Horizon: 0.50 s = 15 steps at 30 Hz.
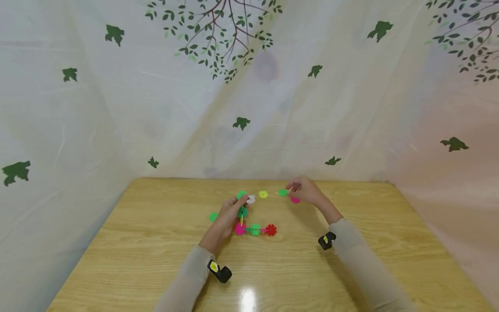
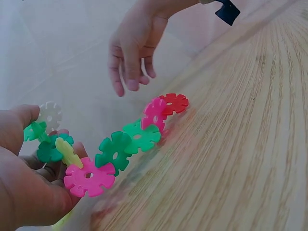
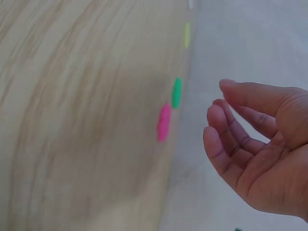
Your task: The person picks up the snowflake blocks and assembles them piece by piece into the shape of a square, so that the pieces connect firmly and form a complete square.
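My left hand (image 1: 226, 216) grips a bent chain of interlocked flower-shaped plastic discs, with the thumb on its upper end near a white disc (image 2: 50, 114). A yellow disc (image 2: 68, 152) leads to a pink disc (image 2: 89, 177) at the bend. From there green discs and another pink disc (image 2: 154, 114) run out to a red disc (image 2: 174, 103). Above the far right part of the table is my right hand (image 1: 306, 190), fingers loosely bent and holding nothing in the right wrist view. Nearest to it lie a loose green disc (image 3: 176, 93) and a loose pink disc (image 3: 164, 123).
A loose yellow disc (image 1: 263, 194) lies between the hands near the table's back edge. Another green disc (image 1: 213, 217) lies left of the left hand. Behind the wooden table (image 1: 296, 268) hangs a pale curtain (image 1: 187, 130) with leaf prints.
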Motion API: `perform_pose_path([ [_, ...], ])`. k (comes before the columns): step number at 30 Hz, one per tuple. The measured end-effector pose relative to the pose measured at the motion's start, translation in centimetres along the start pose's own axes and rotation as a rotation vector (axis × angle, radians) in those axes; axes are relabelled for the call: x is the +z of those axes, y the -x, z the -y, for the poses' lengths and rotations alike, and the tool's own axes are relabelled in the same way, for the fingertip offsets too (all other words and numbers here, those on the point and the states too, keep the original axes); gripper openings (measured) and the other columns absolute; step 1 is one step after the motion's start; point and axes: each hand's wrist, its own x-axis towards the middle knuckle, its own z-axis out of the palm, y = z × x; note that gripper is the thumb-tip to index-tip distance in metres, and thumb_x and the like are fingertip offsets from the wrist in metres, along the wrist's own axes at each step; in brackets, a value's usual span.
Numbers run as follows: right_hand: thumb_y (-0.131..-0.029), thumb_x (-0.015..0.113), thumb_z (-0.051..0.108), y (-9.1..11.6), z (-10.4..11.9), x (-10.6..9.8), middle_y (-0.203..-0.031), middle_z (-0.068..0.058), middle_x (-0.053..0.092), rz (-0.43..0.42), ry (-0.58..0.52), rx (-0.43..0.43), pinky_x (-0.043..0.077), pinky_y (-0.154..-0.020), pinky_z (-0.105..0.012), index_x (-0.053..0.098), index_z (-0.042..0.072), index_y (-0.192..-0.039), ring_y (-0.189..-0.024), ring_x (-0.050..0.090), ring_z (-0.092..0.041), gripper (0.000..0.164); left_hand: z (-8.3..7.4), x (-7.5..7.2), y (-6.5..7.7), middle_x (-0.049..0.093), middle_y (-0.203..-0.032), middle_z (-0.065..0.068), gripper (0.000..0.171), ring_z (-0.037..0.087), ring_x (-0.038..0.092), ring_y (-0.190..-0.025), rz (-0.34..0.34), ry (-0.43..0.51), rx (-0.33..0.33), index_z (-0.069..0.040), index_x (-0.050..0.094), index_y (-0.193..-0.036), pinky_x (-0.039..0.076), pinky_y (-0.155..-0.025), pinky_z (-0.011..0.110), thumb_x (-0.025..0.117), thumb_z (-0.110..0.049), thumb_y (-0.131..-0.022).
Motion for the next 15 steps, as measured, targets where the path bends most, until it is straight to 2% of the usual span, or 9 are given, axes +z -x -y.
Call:
perform_pose_path([
  [4, -0.087, 0.075, 0.000, 0.0, -1.5, -0.1, -0.083, -0.022, 0.070, 0.035, -0.034, 0.123, 0.054, -0.060, -0.029, 0.068, -0.013, -0.107, -0.071, 0.067, -0.022, 0.025, 0.0, -0.1, 0.1, 0.062, -0.090, 0.002, 0.040, 0.008, 0.051, -0.056, 0.002, -0.018, 0.005, 0.006, 0.057, -0.112, 0.047, -0.051, 0.023, 0.058, -0.034, -0.105],
  [9, -0.086, 0.076, 0.002, 0.0, -2.1, 0.1, -0.080, -0.010, 0.065, 0.072, -0.064, 0.282, 0.050, -0.057, -0.027, 0.064, -0.011, -0.116, -0.064, 0.059, -0.015, 0.034, 0.0, -0.1, 0.1, 0.062, -0.090, 0.002, 0.042, 0.008, 0.051, -0.058, -0.001, -0.029, -0.005, 0.007, 0.059, -0.114, 0.047, -0.053, 0.021, 0.056, -0.034, -0.106],
  [12, -0.084, 0.077, 0.002, 0.1, -2.2, 0.3, -0.076, -0.003, 0.058, 0.068, -0.054, 0.335, 0.046, -0.055, -0.023, 0.063, -0.010, -0.112, -0.061, 0.051, -0.012, 0.034, 0.0, -0.1, 0.0, 0.062, -0.091, 0.002, 0.042, 0.007, 0.050, -0.059, -0.006, -0.029, -0.012, 0.007, 0.059, -0.115, 0.047, -0.054, 0.021, 0.056, -0.034, -0.106],
  [15, -0.082, 0.078, 0.001, 0.2, -2.4, 0.3, -0.075, -0.002, 0.056, 0.050, -0.042, 0.345, 0.045, -0.053, -0.021, 0.061, -0.010, -0.105, -0.060, 0.050, -0.011, 0.030, 0.1, 0.0, 0.0, 0.063, -0.090, 0.002, 0.042, 0.007, 0.050, -0.059, -0.012, -0.031, -0.011, 0.007, 0.059, -0.113, 0.047, -0.054, 0.021, 0.057, -0.035, -0.105],
])
